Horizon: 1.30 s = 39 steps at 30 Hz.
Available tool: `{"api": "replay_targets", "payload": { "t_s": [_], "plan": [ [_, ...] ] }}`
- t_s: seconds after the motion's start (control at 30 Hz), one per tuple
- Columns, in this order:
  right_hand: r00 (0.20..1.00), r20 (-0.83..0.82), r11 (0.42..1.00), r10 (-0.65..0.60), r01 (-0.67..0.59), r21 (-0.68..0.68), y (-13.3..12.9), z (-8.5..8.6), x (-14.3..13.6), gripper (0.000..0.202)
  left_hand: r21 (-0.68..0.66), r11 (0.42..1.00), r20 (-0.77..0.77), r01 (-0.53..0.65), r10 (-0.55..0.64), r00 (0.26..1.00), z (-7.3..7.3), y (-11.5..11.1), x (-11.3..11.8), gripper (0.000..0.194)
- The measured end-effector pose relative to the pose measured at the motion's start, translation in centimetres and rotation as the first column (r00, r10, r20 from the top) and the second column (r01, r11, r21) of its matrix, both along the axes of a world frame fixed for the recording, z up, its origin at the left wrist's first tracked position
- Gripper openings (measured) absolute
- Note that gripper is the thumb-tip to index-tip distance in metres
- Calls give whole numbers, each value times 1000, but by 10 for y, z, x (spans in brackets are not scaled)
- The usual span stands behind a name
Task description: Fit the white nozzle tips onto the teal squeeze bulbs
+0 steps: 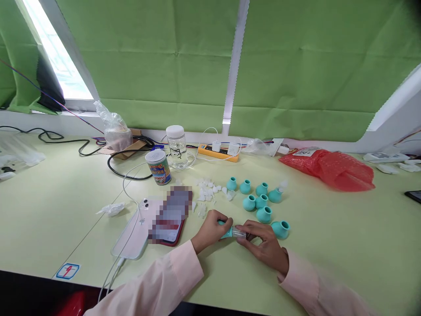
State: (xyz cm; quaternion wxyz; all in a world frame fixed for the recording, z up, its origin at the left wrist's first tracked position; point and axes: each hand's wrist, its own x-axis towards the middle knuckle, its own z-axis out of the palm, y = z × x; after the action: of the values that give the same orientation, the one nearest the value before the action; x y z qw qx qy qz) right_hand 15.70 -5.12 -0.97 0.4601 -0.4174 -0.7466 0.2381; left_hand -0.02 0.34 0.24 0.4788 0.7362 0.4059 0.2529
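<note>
Near the middle of the near edge of the surface [345, 237], the left hand [210, 230] is clamped on a teal piece [226, 230], while the right hand [265, 245] pinches a clear tube [239, 233] between thumb and fingers. The tube's end meets the teal piece. Eight teal bulbs [264, 214] stand just beyond the right hand, toward the far edge; small white bits [207, 192] lie to their left. A red plastic bag [332, 171] rests by the far edge, toward the right corner.
</note>
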Motion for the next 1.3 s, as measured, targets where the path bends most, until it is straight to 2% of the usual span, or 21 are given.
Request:
{"api": "replay_targets", "payload": {
  "t_s": [0.1, 0.2, 0.3, 0.4, 0.47, 0.53, 0.6, 0.7, 0.77, 0.9, 1.0, 1.07, 1.2, 1.3],
  "plan": [
    [992, -128, 972, -10, -20, -232, -1, 2, -2, 17, 96, 995, -31, -21, 24, 999, 2, -2, 1, 37],
    [955, -292, 904, -42, -88, -419, -1, 3, -5, 19, 183, 983, -44, -25, 33, 999, 4, -4, 2, 38],
    [914, -394, 831, -100, -141, -538, 0, 4, -6, 23, 235, 972, -49, -3, 15, 999, 6, -6, 1, 37],
    [895, -423, 759, -143, -175, -627, 1, 6, -7, 27, 259, 966, -37, 8, 2, 999, 8, -7, 0, 34],
    [888, -426, 740, -171, -170, -651, 1, 9, -8, 28, 259, 966, -25, 6, 1, 1000, 9, -7, 0, 30],
    [879, -434, 766, -199, -137, -629, 1, 11, -9, 26, 234, 972, -3, 2, -1, 1000, 11, -8, 0, 23],
    [866, -445, 829, -228, -68, -555, -1, 12, -10, 24, 187, 981, 35, 49, -57, 998, 12, -10, 1, 19],
    [855, -436, 918, -280, 106, -382, -3, 11, -9, 20, 144, 970, 84, 196, -209, 974, 14, -14, 4, 18],
    [870, -412, 953, -271, 181, -245, -4, 10, -7, 19, 162, 957, 79, 241, -256, 963, 14, -16, 5, 19],
    [952, -276, 991, -132, 122, -53, -3, 10, -2, 23, 230, 940, 76, 252, -275, 958, 14, -17, 5, 25],
    [982, -155, 994, -104, 107, 13, -1, 12, 0, 25, 216, 934, 115, 286, -315, 942, 15, -15, 3, 27],
    [986, -136, 993, -94, 102, 52, 1, 15, 2, 25, 178, 932, 146, 317, -344, 928, 15, -15, 2, 26],
    [990, -144, 1000, -4, 8, 29, 2, 18, 3, 23, 99, 910, 182, 403, -415, 892, 12, -14, 0, 23],
    [987, -159, 1000, -19, 18, -6, 0, 19, 2, 19, 165, 912, 191, 375, -403, 895, 9, -13, -1, 26]
  ]
}}
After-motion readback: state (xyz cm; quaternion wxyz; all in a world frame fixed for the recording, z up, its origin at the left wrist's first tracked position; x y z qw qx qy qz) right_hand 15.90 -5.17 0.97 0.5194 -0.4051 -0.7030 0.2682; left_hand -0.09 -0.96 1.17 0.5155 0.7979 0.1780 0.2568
